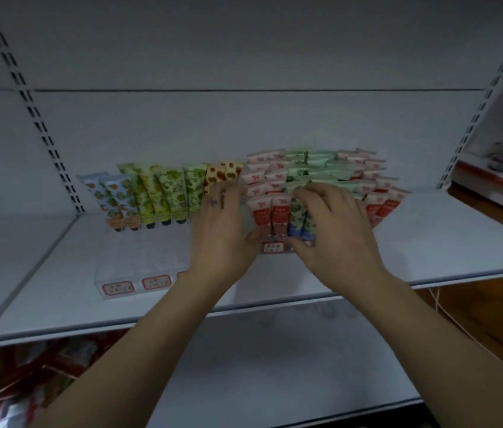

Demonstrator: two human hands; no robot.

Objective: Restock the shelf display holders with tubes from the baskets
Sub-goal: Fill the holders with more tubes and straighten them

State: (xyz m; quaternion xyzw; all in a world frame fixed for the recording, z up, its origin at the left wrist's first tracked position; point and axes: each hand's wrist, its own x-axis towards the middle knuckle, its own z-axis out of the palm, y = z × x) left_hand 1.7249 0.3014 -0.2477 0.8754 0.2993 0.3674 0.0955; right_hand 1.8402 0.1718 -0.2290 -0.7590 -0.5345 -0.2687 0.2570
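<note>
On the white shelf point(429, 242), 2 clear holders stand side by side. The right holder point(270, 247) is packed with red tubes point(262, 211) and green tubes point(301, 217). The right hand point(333, 233) curls fingers and thumb round the front green tubes. The left hand point(222, 230) lies against the red tubes' left side; blur hides whether it grips. The left holder point(114, 288) has tubes only at its back.

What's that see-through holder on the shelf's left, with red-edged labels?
The clear holder looks like transparent plastic, split into lanes, each fronted by a white label with a red border. It sits on the white shelf. Its front is empty; patterned tubes stand at the back. The wrist of the left hand covers its right end.
</note>
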